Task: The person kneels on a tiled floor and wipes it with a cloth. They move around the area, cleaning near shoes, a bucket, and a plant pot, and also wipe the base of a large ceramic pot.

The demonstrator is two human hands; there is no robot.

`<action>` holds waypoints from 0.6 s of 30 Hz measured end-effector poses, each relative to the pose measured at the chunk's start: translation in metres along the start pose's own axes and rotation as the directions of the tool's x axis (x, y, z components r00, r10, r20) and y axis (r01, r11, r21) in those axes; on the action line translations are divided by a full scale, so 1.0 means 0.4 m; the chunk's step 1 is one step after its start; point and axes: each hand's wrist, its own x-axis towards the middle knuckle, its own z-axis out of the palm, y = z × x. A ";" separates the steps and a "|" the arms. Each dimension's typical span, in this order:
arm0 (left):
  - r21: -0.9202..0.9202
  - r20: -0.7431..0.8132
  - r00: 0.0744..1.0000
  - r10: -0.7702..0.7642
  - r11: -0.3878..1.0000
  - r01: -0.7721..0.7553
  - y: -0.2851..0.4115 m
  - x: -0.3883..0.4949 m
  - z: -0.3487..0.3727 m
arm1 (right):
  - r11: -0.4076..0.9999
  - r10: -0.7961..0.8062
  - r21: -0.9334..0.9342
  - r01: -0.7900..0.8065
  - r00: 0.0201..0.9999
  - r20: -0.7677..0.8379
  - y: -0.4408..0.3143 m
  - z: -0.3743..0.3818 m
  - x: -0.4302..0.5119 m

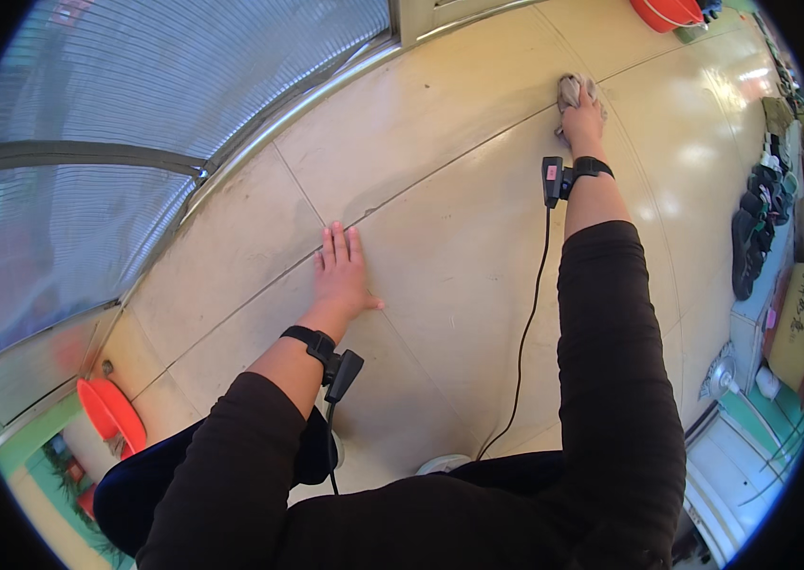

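Note:
My right hand reaches far forward and presses a crumpled grey-beige cloth onto the tiled floor. Some of its fingers lie over the cloth, and others are hidden in the folds. My left hand rests palm down on the tiles with fingers spread and thumb out to the side, holding nothing. Its fingertips touch a dark tile joint. A black strap with a small device sits on each wrist, the right device trailing a black cable towards my body.
At left stands a metal-framed door with a ribbed translucent curtain. A red basin lies near my left knee. Another red container is at the top right. Several dark shoes line a low white shelf on the right, beside a yellow box bearing writing.

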 end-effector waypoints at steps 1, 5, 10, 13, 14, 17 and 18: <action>-0.010 -0.004 1.000 0.003 1.000 -0.003 0.000 0.000 0.000 | 0.994 -0.082 -0.066 0.082 0.997 -0.004 -0.042 0.018 -0.020; 0.002 0.004 1.000 -0.018 1.000 0.018 0.007 0.006 0.007 | 0.903 -0.368 -0.221 0.368 0.929 0.041 -0.231 0.048 -0.191; 0.019 0.023 0.999 -0.023 1.000 0.022 0.005 0.013 0.008 | 0.692 -0.713 -0.007 0.722 0.685 0.150 -0.437 0.099 -0.553; 0.010 0.018 1.000 -0.006 1.000 0.006 -0.002 0.012 0.009 | 0.576 -0.816 0.287 0.765 0.519 0.253 -0.481 0.109 -0.663; 0.002 0.006 1.000 0.004 1.000 -0.004 -0.004 0.011 0.011 | 0.529 -0.848 0.401 0.748 0.453 0.275 -0.484 0.105 -0.656; -0.034 -0.009 1.000 0.026 0.999 -0.026 -0.008 0.006 0.016 | 0.445 -0.768 0.739 0.506 0.640 0.024 -0.468 0.069 -0.507; -0.054 -0.003 1.000 0.030 0.998 -0.030 -0.009 0.005 0.017 | 0.524 -0.689 0.677 0.516 0.724 -0.019 -0.458 0.055 -0.422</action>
